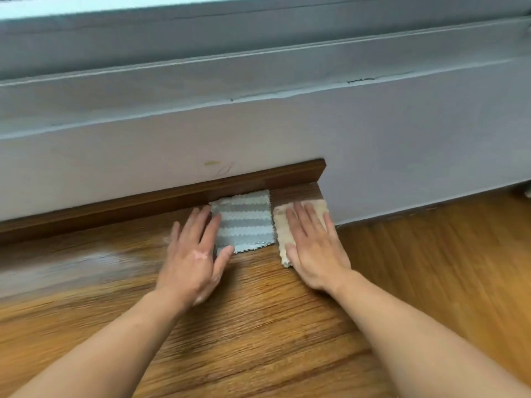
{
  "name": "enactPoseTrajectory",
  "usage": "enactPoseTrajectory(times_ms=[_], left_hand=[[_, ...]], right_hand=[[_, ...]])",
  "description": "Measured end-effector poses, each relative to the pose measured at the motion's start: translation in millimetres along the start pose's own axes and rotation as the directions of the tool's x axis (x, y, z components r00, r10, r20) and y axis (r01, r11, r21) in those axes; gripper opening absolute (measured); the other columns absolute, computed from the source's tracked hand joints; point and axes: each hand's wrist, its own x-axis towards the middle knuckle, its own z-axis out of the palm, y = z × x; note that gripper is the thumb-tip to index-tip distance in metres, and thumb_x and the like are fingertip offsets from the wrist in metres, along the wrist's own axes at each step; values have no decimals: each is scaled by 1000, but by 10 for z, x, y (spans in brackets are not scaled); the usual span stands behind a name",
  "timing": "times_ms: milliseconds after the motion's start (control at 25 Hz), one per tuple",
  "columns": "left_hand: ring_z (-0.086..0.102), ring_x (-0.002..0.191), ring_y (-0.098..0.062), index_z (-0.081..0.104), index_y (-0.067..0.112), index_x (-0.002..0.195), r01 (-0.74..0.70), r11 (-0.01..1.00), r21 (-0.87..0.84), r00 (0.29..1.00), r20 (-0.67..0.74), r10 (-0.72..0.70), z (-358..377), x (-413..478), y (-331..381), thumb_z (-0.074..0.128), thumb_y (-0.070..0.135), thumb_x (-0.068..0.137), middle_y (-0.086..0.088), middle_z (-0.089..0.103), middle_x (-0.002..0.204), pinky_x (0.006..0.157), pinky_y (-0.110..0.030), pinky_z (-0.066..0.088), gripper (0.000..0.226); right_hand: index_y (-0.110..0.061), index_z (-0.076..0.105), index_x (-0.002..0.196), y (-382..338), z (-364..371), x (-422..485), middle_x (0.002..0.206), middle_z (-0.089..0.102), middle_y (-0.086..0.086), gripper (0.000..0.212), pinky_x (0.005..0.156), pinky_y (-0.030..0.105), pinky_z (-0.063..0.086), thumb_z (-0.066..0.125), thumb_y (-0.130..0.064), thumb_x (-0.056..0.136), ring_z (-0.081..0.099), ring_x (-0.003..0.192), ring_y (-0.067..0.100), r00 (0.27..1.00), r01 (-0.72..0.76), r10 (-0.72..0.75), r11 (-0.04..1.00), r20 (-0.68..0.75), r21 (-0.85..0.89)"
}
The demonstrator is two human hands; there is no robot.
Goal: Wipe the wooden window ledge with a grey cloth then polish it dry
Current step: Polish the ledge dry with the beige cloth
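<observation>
A grey cloth [245, 222] with pale zigzag stripes lies flat on the wooden window ledge [115, 282], up against the dark wooden back strip [172, 193]. My left hand [194, 254] rests flat with spread fingers on the cloth's left edge. Beside it on the right lies a beige cloth [283, 234], near the ledge's right end. My right hand [313, 245] is pressed flat on top of it, covering most of it.
A white wall [402, 156] rises behind the ledge, with the window frame [258, 33] above. Right of the ledge's end, lower wooden flooring [445, 254] shows. A pale sheen [94, 262] marks the ledge left of my left hand.
</observation>
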Motion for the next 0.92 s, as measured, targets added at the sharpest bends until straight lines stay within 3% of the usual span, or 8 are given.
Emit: enactPoseTrajectory(times_ms=[160, 320, 400, 520, 600, 800, 840, 920], left_hand=[[25, 150, -35, 39, 11, 149, 205, 974, 95, 978, 10, -206, 174, -755, -394, 24, 64, 94, -15, 34, 159, 117, -61, 26, 78], [30, 146, -36, 42, 15, 149, 174, 970, 168, 974, 116, -195, 305, -1187, -276, 22, 65, 93, -15, 37, 157, 113, -57, 34, 78], [29, 146, -35, 42, 18, 149, 172, 970, 174, 976, 106, -192, 348, -1210, -145, 23, 65, 92, -13, 37, 158, 112, -56, 35, 75], [18, 151, -32, 31, 25, 153, 150, 968, 201, 979, 107, -174, 398, -1153, -85, 25, 66, 94, -9, 26, 164, 118, -54, 25, 72], [11, 153, -30, 23, 30, 155, 157, 967, 203, 978, 103, -180, 459, -1135, -139, 27, 67, 95, -7, 18, 167, 122, -53, 19, 71], [10, 154, -25, 19, 36, 157, 128, 973, 190, 989, 46, -140, 505, -1265, -316, 16, 73, 92, -1, 15, 168, 122, -49, 17, 75], [8, 155, -24, 16, 36, 158, 111, 978, 178, 991, 52, -122, 525, -1282, -331, 14, 73, 92, -1, 13, 169, 123, -49, 14, 76], [2, 155, -23, 8, 37, 159, 100, 980, 172, 993, 48, -110, 559, -1288, -323, 7, 75, 91, 0, 7, 170, 124, -48, 9, 77]], right_hand=[[-19, -9, 163, -291, 194, -387, 171, -15, 6, 66, 125, 55, -6, 15, -38, 104, -17, 156, 26, 998, -64, 60, 990, 36, 129], [-21, 34, 159, -1013, 669, -2266, 168, 25, 6, 58, 114, 52, 36, 36, -36, 103, 14, 157, 30, 916, 389, -398, 911, 51, 138], [-19, 31, 159, -800, 616, -1952, 167, 29, 6, 63, 118, 56, 31, 36, -46, 103, 18, 156, 30, 843, 532, -533, 846, 73, 33], [-18, 7, 163, -477, 52, -826, 172, 9, 9, 67, 126, 56, 5, 30, -42, 104, 2, 158, 31, 997, 64, -69, 987, 34, 146], [-18, -5, 163, -730, 109, -678, 172, -12, 6, 70, 125, 56, -5, 23, -45, 104, -15, 157, 27, 989, -137, 120, 967, 88, 216], [-21, 28, 161, -1233, 701, -2628, 169, 23, 3, 75, 120, 53, 20, 43, -50, 94, 10, 158, 23, 903, 423, -429, 891, 5, 166], [-22, 20, 163, -971, 699, -2488, 171, 18, 2, 75, 123, 52, 15, 37, -52, 97, 5, 158, 21, 892, 445, -450, 891, 46, 91], [-22, -3, 164, -450, 441, -1777, 173, -2, 2, 72, 126, 50, -1, 19, -53, 102, -12, 157, 21, 994, 96, -97, 995, 46, 36]])
